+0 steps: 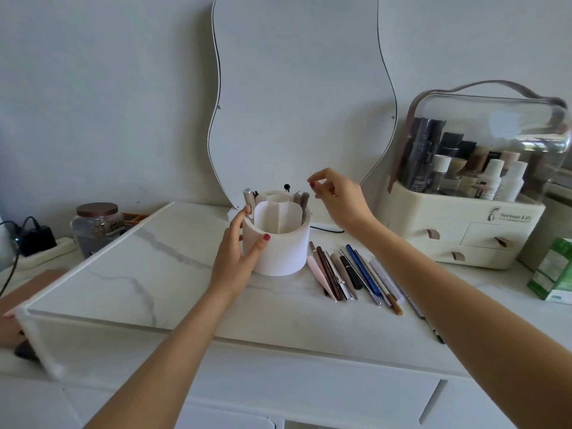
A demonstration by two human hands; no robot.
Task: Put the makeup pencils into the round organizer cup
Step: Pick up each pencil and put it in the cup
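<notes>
Pencils (349, 274) in row beside round cup (278, 252)

Mixed colours, flat on table (173, 274), just right of the white cup; rightmost ones partly hidden by the forearm. Left hand (240, 252) wraps the cup's side. Right hand (337, 196) above rim, fingers loosely curled, nothing held. Cup contents unclear.

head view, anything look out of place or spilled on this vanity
Nothing spilled or broken. One dark pencil lies apart from the row of pencils right of the organizer cup, near the table's front edge, partly under the right forearm.
</notes>
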